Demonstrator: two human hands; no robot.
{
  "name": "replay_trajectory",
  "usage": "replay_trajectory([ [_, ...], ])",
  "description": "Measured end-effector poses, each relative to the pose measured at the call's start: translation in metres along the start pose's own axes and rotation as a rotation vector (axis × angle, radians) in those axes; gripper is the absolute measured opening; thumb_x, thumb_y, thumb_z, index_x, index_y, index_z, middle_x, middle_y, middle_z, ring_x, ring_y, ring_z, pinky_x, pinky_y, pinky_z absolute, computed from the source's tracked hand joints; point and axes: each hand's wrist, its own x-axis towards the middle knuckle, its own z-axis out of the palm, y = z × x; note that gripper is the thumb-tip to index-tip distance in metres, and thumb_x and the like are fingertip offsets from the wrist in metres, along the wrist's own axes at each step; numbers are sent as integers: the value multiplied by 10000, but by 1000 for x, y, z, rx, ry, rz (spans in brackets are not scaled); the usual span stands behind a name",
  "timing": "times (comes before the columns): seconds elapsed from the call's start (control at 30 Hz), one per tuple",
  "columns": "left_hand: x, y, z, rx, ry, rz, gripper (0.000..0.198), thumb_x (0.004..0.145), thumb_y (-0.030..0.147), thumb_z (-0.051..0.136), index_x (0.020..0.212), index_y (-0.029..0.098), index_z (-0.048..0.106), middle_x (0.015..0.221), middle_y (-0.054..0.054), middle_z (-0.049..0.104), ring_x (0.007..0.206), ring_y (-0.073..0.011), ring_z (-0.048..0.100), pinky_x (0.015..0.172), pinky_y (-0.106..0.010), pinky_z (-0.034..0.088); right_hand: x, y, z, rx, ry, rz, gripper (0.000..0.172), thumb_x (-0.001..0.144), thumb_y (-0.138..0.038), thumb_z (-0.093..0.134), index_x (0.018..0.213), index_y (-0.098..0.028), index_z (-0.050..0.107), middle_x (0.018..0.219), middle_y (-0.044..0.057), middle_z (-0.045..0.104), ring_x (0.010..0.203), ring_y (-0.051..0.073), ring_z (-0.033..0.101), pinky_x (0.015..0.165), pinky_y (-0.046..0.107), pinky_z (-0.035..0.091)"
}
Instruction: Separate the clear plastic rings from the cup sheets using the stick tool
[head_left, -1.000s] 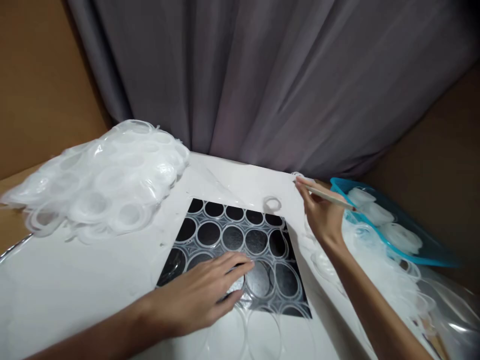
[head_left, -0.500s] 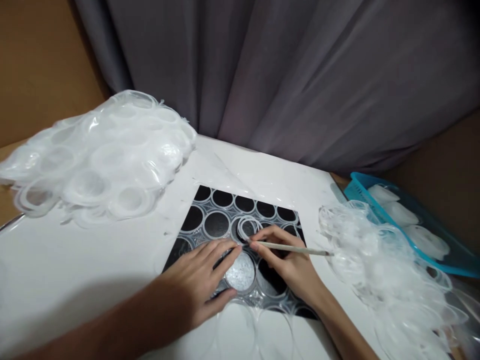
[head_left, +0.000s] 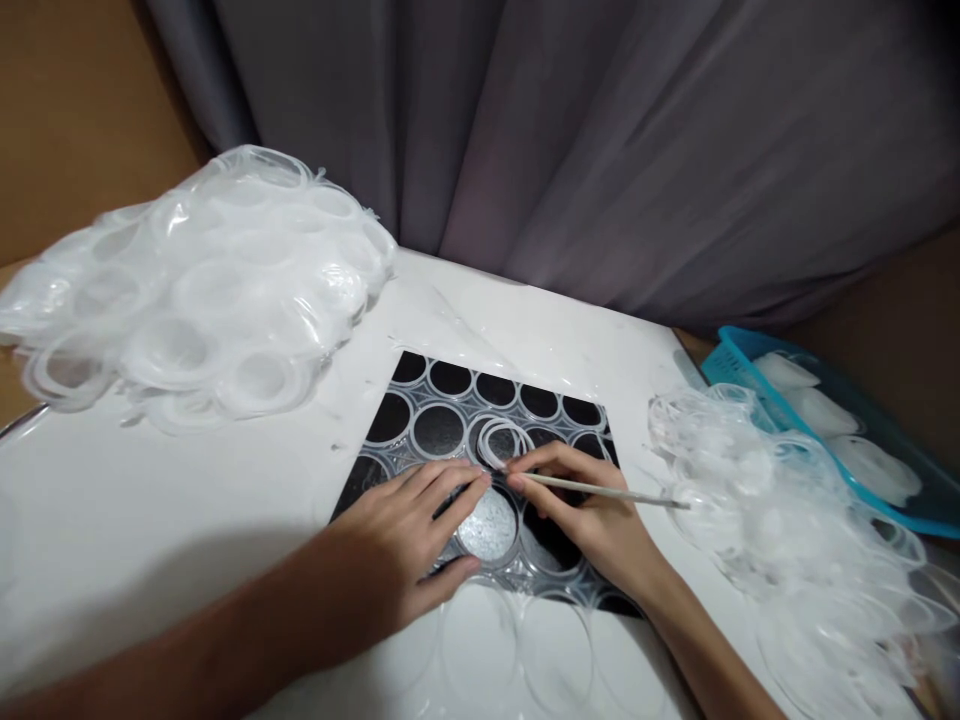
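Note:
A clear plastic sheet with rows of round outlines (head_left: 439, 430) lies over a black rectangle (head_left: 352, 487) on the white table. My left hand (head_left: 420, 520) rests flat on the sheet with its fingers stretched out, the fingertips close to my right hand. My right hand (head_left: 581, 495) pinches a thin pale stick (head_left: 600, 490), whose dark-tipped end points right. The stick's other end is hidden among my fingertips. Loose white rings (head_left: 491, 440) overlap just beyond the fingertips, at a circle in the sheet. Whether my fingers touch the rings, I cannot tell.
At the left lies a plastic bag of white rings (head_left: 202, 290). A heap of translucent ring-shaped pieces (head_left: 780, 510) spreads at the right, beside a blue basket (head_left: 731, 350) holding white pieces. A grey curtain (head_left: 525, 140) hangs behind the table (head_left: 187, 490).
The whole view has shifted slightly, with the table things now a little higher in the picture. Both hands keep nearly the same pose, and the stick stays in my right hand.

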Motion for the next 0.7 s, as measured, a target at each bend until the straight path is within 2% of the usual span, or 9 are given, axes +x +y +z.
replay_trajectory([
  [0.1, 0, 0, 0, 22, 3, 8, 588, 1050, 345, 563, 1570, 118, 412, 1504, -139, 587, 1369, -313, 568, 1046, -482, 588, -3, 1, 1, -88, -17, -144, 129, 1006, -308, 690, 1097, -284, 778, 1015, 12, 810, 826, 179, 745, 753, 331, 596],
  [0.23, 2, -1, -1, 48, 8, 35, 519, 1055, 360, 553, 1506, 110, 492, 1480, -129, 613, 1352, -303, 581, 1039, -463, 584, -9, 6, 3, -300, -64, -459, 408, 1023, -106, 597, 1377, -296, 666, 1336, 34, 752, 1140, 207, 749, 957, 391, 605],
  [0.3, 2, -2, -2, 53, 10, 40, 505, 1053, 359, 555, 1488, 106, 508, 1471, -125, 621, 1344, -294, 585, 1039, -451, 581, -11, 8, 4, -363, -67, -509, 497, 1013, -59, 580, 1449, -297, 612, 1396, 35, 717, 1203, 212, 730, 989, 406, 603],
  [0.37, 3, -2, -3, 59, 13, 41, 528, 1050, 368, 561, 1506, 110, 491, 1473, -118, 621, 1343, -290, 581, 1026, -444, 583, -12, 9, 3, -356, -24, -490, 497, 1013, -63, 589, 1446, -305, 619, 1380, 25, 726, 1199, 212, 734, 989, 405, 614],
  [0.47, 3, -2, -3, 58, 11, 41, 560, 1046, 373, 568, 1533, 116, 462, 1473, -112, 620, 1353, -293, 567, 1032, -455, 575, -11, 7, 3, -281, 45, -409, 398, 1022, -121, 616, 1357, -322, 693, 1292, 4, 771, 1119, 207, 764, 957, 391, 634],
  [0.6, 3, -2, -4, 46, -7, 33, 567, 1041, 375, 579, 1537, 129, 460, 1464, -109, 619, 1345, -290, 566, 1029, -448, 569, -9, 0, 3, -172, 115, -239, 249, 1000, -247, 689, 1219, -334, 771, 1161, -7, 815, 1009, 214, 790, 888, 368, 649],
  [0.7, 4, -2, -5, 58, -15, 36, 565, 1043, 377, 573, 1536, 125, 460, 1451, -116, 625, 1336, -293, 572, 1024, -443, 565, -7, -2, 4, -80, 104, -105, 201, 965, -328, 738, 1158, -319, 793, 1108, 14, 825, 929, 228, 803, 806, 359, 659],
])
